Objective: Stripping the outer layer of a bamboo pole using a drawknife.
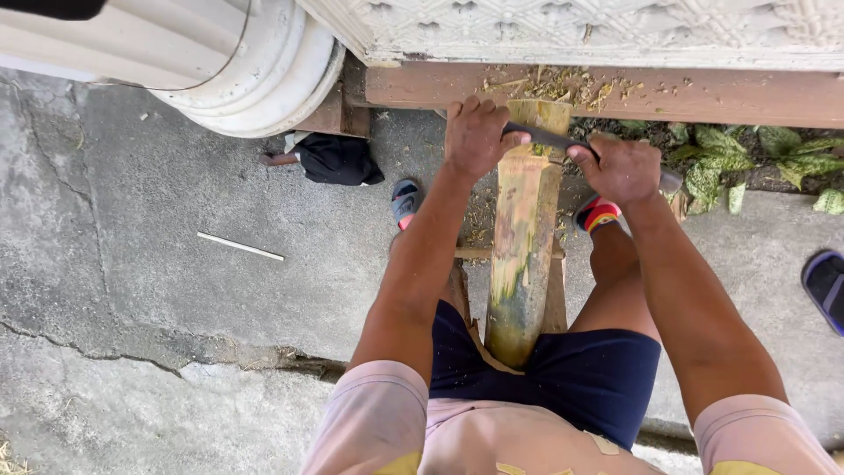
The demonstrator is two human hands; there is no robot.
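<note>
You've got the bamboo pole (524, 255) running straight out between your legs, near end tucked against your shorts (580, 374) and far end butted up to the wooden beam (615, 92) at the foot of the patterned white wall (615, 26). That looks like the reason for the setup: braced at both ends, the pole shouldn't slide when you bear down on it.

Your left hand (476, 136) is curled shut over one end of the dark blade (549, 141) and your right hand (622, 169) is fisted around the other end, so the blade lies crosswise over the top of the pole near its far end (a two-handed grip like that keeps the edge level, I'd guess). The wood shavings (563, 84) scattered along the beam fit with stuff being scraped off.

Your feet in the sandals (405, 202) sit either side of the pole, and there's a low wooden stand (554, 290) under it, mostly covered.

What I can't make out: the blade's edge and handle, both buried in your fists; the pole's near end, hidden by the shorts; what the black bundle (338, 160) by the big white barrel (246, 66) actually is. A dark slipper (825, 288) is cut off at the right edge, and a thin pale stick (240, 246) lies loose on the cracked concrete floor (132, 290)
</note>
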